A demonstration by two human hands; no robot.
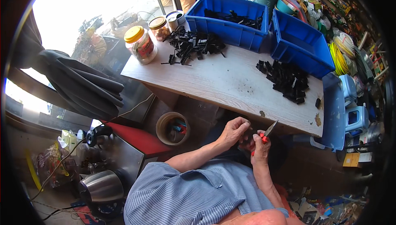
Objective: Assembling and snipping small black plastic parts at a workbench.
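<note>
My right hand (260, 150) is closed around a pair of red-handled pliers (270, 128), whose pointed metal jaws aim up and to the right, by the table's front edge. Close on its left, my left hand (234, 132) has its fingers pinched together. Something small and dark seems to sit at those fingertips, too unclear to name. Both hands are over my lap, just short of the table (206, 78). On the tabletop lie a pile of small black plastic parts (288, 80) at the right and a looser black pile (192, 43) at the back left.
Behind the piles stand a blue crate (231, 33) holding black parts and a second blue crate (303, 53). Jars, one a yellow-lidded jar (141, 45), stand at the back left corner. A round bin (161, 131) is on the floor; a metal kettle (103, 185) sits lower left.
</note>
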